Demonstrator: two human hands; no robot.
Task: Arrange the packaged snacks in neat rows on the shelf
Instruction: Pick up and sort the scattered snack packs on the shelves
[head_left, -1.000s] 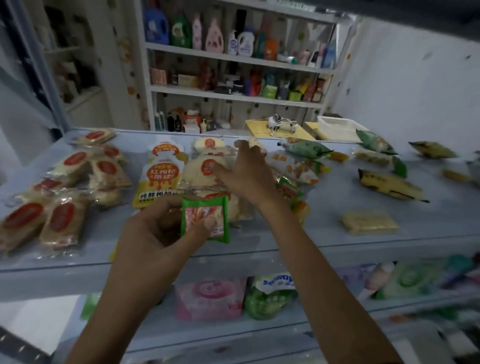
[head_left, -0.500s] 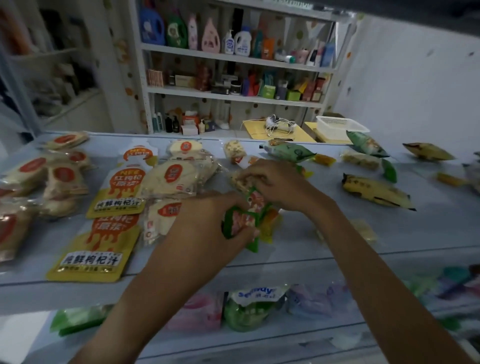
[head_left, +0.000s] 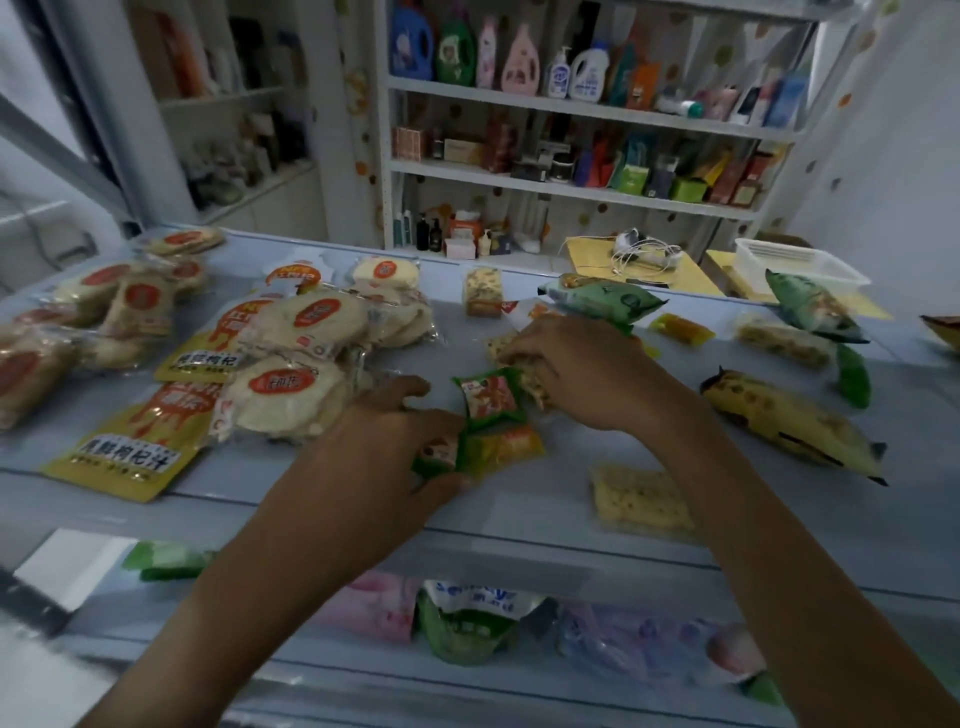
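Packaged snacks lie scattered on a pale blue shelf (head_left: 519, 525). My left hand (head_left: 384, 447) rests at the shelf's middle, its fingers closed around a small green packet (head_left: 439, 454). A second green packet with a red picture (head_left: 488, 397) leans just beyond it, and an orange-yellow packet (head_left: 506, 447) lies beside them. My right hand (head_left: 576, 369) is further back, shut on a clear pack of pale crackers (head_left: 532, 382), most of it hidden under the palm.
Round rice-cake packs (head_left: 306, 322) and yellow juice pouches (head_left: 124, 457) crowd the left. A cracker pack (head_left: 641, 501) and a yellow corn packet (head_left: 789, 421) lie right, green bags (head_left: 602, 299) behind. Lower shelves hold more goods; a white stocked rack (head_left: 571, 182) stands beyond.
My left hand carried the green packet rightward and down onto the shelf's middle. My right hand drew back from the rice cakes and closed on a cracker pack. The view shifted right.
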